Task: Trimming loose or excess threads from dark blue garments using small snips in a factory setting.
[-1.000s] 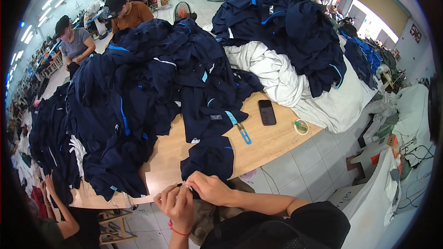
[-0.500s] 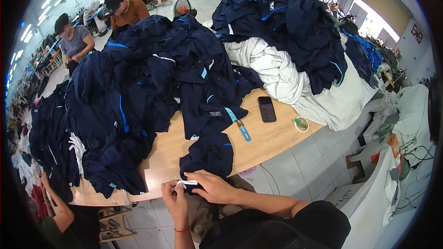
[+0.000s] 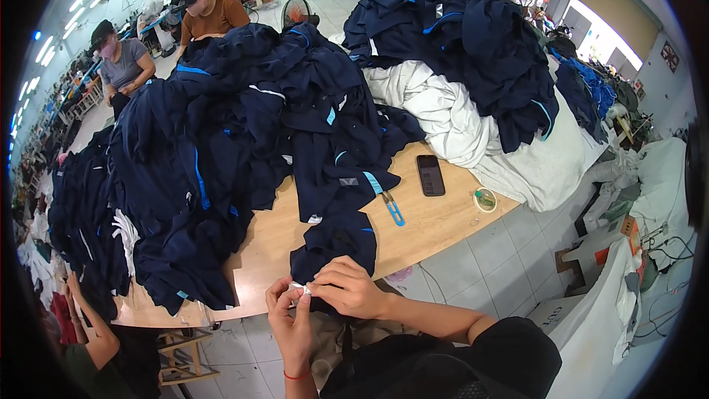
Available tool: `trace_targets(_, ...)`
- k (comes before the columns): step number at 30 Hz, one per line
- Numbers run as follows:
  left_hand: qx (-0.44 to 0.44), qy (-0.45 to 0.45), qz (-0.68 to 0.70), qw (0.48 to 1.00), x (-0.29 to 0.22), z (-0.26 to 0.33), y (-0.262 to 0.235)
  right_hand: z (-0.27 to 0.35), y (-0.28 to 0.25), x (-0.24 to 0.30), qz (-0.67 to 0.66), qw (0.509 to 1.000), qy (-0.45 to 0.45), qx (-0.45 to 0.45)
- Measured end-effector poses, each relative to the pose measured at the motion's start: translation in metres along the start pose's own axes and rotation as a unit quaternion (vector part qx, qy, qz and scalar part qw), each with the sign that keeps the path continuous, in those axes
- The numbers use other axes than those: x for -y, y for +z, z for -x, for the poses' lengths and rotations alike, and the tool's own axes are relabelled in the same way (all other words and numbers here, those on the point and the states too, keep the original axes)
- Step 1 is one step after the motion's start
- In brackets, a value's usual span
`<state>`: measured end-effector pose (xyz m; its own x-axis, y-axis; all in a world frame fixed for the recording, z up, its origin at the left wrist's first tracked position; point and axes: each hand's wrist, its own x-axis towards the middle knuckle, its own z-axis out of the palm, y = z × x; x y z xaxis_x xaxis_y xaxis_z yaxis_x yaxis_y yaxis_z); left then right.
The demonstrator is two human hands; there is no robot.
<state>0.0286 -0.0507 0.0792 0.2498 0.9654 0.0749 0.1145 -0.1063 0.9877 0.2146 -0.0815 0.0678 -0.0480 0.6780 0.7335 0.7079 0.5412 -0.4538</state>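
Note:
A small white piece of cloth (image 3: pixel 301 288) is pinched between my two hands at the table's near edge. My left hand (image 3: pixel 290 319), with a red string on its wrist, grips it from the left, thumb and fingers closed. From the right, my right hand (image 3: pixel 347 287) pinches its other end, fingers bent. Right behind them lies a navy garment (image 3: pixel 334 242), partly over the edge and partly hidden by my right hand. Whether the white piece is attached to it I cannot tell.
Large piles of navy garments (image 3: pixel 229 111) with blue trim cover the table (image 3: pixel 258 251). Blue-handled thread snips (image 3: pixel 394 210), a phone (image 3: pixel 430 175) and a tape roll (image 3: pixel 485 199) lie to the right. White cloth (image 3: pixel 436 103) is behind. Co-workers sit at far left; another's arm (image 3: pixel 96 325) reaches in at lower left.
My right hand has drawn its fingers together onto the white piece, where before it lay flatter across the garment. My left hand has shifted slightly right and turned. The view has moved a little.

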Motion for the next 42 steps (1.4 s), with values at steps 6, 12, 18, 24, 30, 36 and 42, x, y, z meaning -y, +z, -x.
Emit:
trace_targets(6, -0.001, 0.283, -0.351, 0.893, -0.026, -0.002, -0.019, 0.001, -0.015, -0.006, 0.132, 0.983, -0.11, 0.066)
trace_targets(12, 0.071, 0.092, -0.321, 0.94, 0.014, -0.004, -0.024, 0.033, 0.0, -0.025, -0.095, 0.979, 0.069, 0.17)
trace_targets(18, 0.07, 0.028, 0.134, 0.988, 0.006, 0.008, 0.001, 0.017, -0.004, -0.023, -0.168, 0.938, 0.214, 0.215)
trace_targets(24, 0.231, 0.14, -0.094, 0.958, 0.069, 0.011, -0.033, 0.002, -0.055, 0.005, -0.337, 0.852, 0.401, -0.011)
trace_targets(30, 0.274, -0.014, 0.297, 0.914, 0.086, 0.039, 0.037, -0.091, -0.056, 0.014, -0.395, 0.86, 0.309, 0.095)
trace_targets(36, 0.042, -0.123, 0.683, 0.719, 0.05, 0.067, -0.037, -0.06, 0.007, 0.066, -0.146, 0.962, 0.077, 0.216)
trace_targets(42, -0.325, -0.01, 0.279, 0.904, 0.006, 0.115, -0.132, -0.059, 0.075, 0.115, -0.307, 0.838, -0.143, 0.428)
